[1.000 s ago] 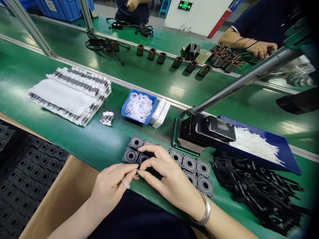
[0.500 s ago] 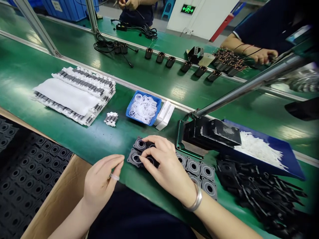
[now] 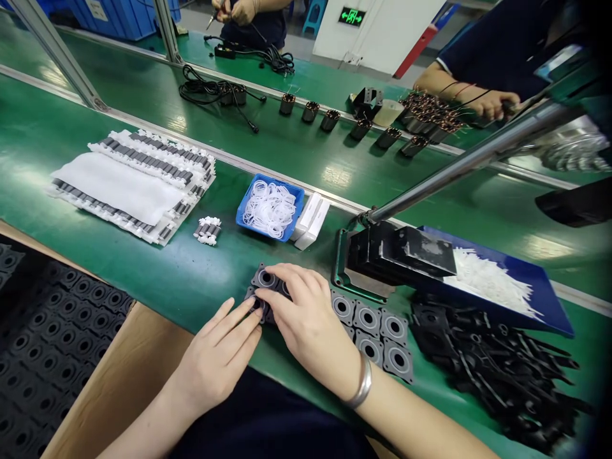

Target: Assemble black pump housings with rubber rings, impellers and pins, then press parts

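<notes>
My left hand [image 3: 217, 357] has its fingers stretched out, their tips pressing on the near-left black square plate [image 3: 250, 294], which they mostly cover. Over the same cluster is my right hand [image 3: 306, 312]. Its thumb and index finger are apart, resting at the far-left black plate [image 3: 266, 278] on either side of its round hole. I see no white ring between those fingers. The other plates of this cluster are largely hidden under the right hand. A blue tray [image 3: 242, 220] of white rings [image 3: 270, 207] stands just beyond.
More black plates [image 3: 367, 316] lie right of my hand, beside a pile of black parts [image 3: 482, 363]. A black block fixture [image 3: 401, 248] and a blue bin [image 3: 549, 287] with white strips stand behind. White-sheeted grey parts [image 3: 119, 185] lie left. Two co-workers' hands [image 3: 492, 102] work across the bench.
My left hand has moved right from beside the plates onto the near-left one, its fingers straightening. My right fingers have shifted from the near-left plate to the far-left one.
</notes>
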The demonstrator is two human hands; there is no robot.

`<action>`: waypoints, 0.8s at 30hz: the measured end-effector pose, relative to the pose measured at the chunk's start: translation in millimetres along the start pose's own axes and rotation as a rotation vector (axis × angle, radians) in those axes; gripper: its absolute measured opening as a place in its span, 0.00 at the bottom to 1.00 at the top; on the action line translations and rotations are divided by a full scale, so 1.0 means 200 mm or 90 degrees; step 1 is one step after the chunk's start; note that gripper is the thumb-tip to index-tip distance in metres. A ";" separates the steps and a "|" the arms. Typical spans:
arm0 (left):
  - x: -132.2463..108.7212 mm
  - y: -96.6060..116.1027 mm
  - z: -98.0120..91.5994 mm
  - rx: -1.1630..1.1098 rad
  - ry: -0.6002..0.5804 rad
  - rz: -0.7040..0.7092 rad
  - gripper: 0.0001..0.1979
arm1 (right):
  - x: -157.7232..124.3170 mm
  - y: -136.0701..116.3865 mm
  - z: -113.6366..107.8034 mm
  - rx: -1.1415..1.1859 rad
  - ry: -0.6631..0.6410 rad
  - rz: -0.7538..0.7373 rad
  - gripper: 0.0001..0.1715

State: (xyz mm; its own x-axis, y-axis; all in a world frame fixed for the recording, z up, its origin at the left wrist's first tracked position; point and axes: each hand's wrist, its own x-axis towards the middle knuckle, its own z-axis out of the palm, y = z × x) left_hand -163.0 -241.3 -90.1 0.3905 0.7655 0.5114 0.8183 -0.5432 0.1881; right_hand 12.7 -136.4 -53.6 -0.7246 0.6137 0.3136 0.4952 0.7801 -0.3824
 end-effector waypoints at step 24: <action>0.78 -0.51 -0.29 0.074 -0.397 -0.204 0.09 | -0.33 0.10 -0.18 0.050 0.266 -0.091 0.20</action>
State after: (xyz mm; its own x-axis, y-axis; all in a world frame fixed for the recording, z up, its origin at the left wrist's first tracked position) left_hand -210.1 -86.3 19.3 0.2633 0.9550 -0.1363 0.9594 -0.2443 0.1411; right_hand 88.0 -156.2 -50.1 -0.5191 0.5097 0.6861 0.3551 0.8588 -0.3693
